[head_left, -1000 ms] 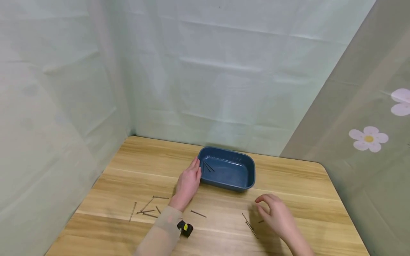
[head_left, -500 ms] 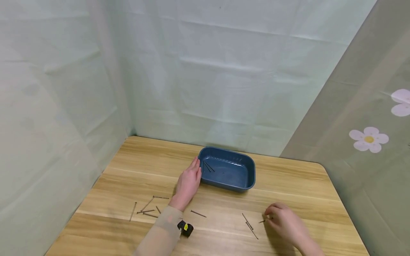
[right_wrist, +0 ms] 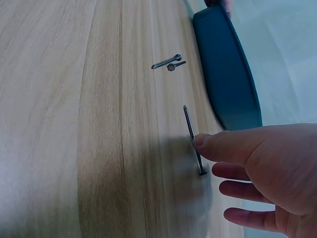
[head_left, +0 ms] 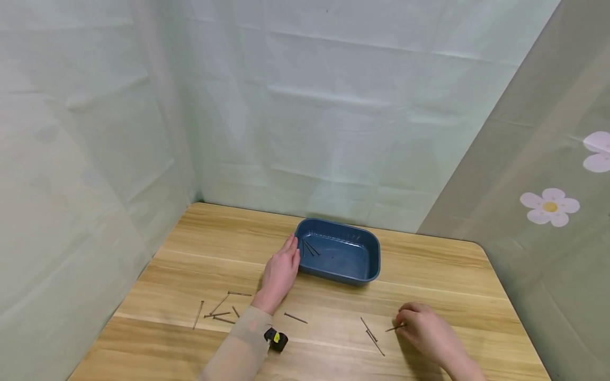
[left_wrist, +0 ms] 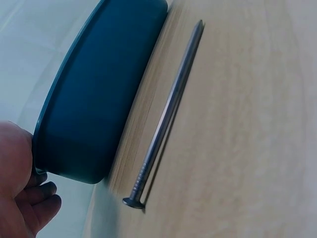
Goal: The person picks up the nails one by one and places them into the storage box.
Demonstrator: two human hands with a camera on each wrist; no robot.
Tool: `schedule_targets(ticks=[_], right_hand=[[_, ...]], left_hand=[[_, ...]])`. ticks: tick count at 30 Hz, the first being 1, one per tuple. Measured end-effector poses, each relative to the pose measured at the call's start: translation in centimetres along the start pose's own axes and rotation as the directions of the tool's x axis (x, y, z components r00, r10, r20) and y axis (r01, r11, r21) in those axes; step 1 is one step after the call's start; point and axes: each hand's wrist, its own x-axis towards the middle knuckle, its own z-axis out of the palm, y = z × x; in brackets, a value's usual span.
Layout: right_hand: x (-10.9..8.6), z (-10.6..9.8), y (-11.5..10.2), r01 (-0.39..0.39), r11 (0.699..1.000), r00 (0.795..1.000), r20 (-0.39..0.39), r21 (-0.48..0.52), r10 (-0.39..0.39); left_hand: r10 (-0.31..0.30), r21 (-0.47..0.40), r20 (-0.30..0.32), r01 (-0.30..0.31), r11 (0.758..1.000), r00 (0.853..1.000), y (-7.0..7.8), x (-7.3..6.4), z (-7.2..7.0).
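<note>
A blue tray (head_left: 339, 278) stands near the back edge of the table, with several nails (head_left: 312, 247) lying in its left end. My left hand (head_left: 278, 270) rests against the tray's left end, its fingers extended along the side. At the right, my right hand (head_left: 424, 330) pinches a nail (right_wrist: 189, 121) close over the wood. The thumb shows on the shank in the right wrist view, while the index fingertip is hidden. Left of this hand lie two more nails (head_left: 373, 338).
Several loose nails (head_left: 221, 314) lie on the left of the wooden table (head_left: 167, 286). A single nail (head_left: 295, 318) lies near the left forearm, which wears a small black device (head_left: 275, 339). Pale curtains (head_left: 310, 132) hang behind the table and at both sides.
My right hand has moved right and down to the nail, and its fingers have closed on it. The left hand stays at the tray.
</note>
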Motion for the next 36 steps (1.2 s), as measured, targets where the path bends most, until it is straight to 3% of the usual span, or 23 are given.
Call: schedule_targets(ticks=[15,26,36], right_hand=[[0.2,0.5,-0.3,-0.017,0.999,1.0,0.008,-0.035,0.017],[0.7,0.6,-0.9,-0.13,0.991,0.986,0.099,-0.039,0.134],[1.0,0.8,-1.0,-0.165,0.986,0.981,0.101,-0.012,0.166]], left_hand=[[-0.003,0.006,0.002,0.003,1.0,1.0,-0.4,0.0,-0.1],[0.017,0.028,-0.005,-0.017,0.999,1.0,-0.8,0.1,-0.2],[0.029,0.019,-0.012,-0.029,0.999,1.0,-0.8,0.2,-0.3]])
